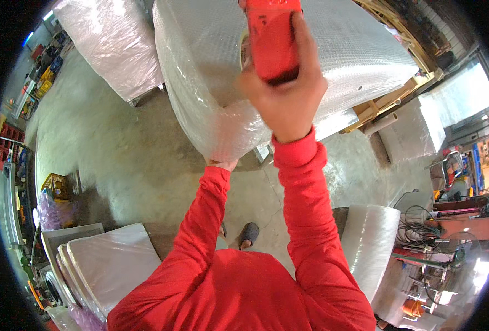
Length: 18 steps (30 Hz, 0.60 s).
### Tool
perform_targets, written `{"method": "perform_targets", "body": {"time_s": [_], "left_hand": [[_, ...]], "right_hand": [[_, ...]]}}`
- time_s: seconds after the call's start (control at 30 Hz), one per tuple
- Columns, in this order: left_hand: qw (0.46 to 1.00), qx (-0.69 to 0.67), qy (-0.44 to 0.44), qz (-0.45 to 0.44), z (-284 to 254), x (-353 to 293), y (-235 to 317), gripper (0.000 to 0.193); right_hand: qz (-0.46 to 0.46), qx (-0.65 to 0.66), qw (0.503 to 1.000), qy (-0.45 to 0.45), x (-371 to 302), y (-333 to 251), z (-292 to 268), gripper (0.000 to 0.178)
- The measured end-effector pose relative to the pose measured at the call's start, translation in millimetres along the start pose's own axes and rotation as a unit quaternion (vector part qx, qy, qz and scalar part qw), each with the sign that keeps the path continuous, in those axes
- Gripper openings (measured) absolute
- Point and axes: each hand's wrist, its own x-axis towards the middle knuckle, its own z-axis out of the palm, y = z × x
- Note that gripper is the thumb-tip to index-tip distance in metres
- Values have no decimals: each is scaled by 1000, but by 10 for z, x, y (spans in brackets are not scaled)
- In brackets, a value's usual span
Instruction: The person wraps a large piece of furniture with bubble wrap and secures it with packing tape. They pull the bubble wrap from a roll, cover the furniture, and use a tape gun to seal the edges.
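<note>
A large bubble-wrapped bundle (360, 60) is sitting in front of the person, its loose clear film bulging out at the near corner. A second block (109, 49), covered in shiny film, is standing just to the left of the bundle. A stack of film-covered white panels (112, 265) is resting left of the bundle and closer to the person. A bubble-wrap roll (368, 243) is also lying nearer the person than the bundle, off to its right. A yellow crate (56, 186) is sitting well apart from the bundle, on its left. A cardboard tube (381, 124) is poking out just right of the bundle.

The left hand (226, 165) is showing at the bundle's near corner; film is covering its fingers, so whether they are gripping anything I cannot tell. The right hand (291, 110), slightly blurred, is showing over the bundle's near part, its fingers gripping a red handheld tool (275, 44). Whether the tool is touching the bundle is unclear.
</note>
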Motion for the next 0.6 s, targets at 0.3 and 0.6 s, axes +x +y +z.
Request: {"method": "perform_targets", "body": {"time_s": [0.3, 0.6], "left_hand": [[987, 128, 1, -92, -392, 17, 437, 54], [960, 241, 88, -115, -102, -106, 702, 52]], "right_hand": [[-32, 14, 975, 217, -1277, 320, -251, 97], [178, 180, 890, 378, -3097, 1005, 612, 109]]}}
